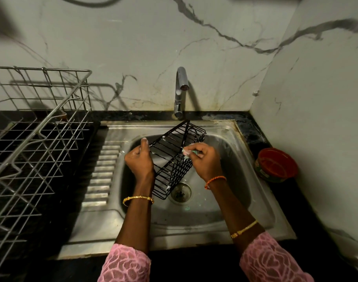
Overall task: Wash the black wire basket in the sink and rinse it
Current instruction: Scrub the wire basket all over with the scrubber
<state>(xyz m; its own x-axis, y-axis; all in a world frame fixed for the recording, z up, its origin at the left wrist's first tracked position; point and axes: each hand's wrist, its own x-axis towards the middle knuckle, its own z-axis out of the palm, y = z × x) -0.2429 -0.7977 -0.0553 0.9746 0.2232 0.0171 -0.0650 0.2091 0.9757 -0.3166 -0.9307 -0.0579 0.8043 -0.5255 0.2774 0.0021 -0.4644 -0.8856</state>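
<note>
The black wire basket (175,157) hangs tilted above the bowl of the steel sink (255,200), with bits of white foam on its wires. My left hand (138,159) grips its left rim. My right hand (205,159) pinches a small soapy scrub pad (189,152) against the basket's right side. The chrome tap (180,92) stands behind the sink, and no water runs from it.
A large steel dish rack (37,139) fills the black counter on the left. The sink's ribbed drainboard (101,176) lies between rack and bowl. The drain (181,192) sits below the basket. A red round tub (275,164) stands on the counter at the right, by the marble wall.
</note>
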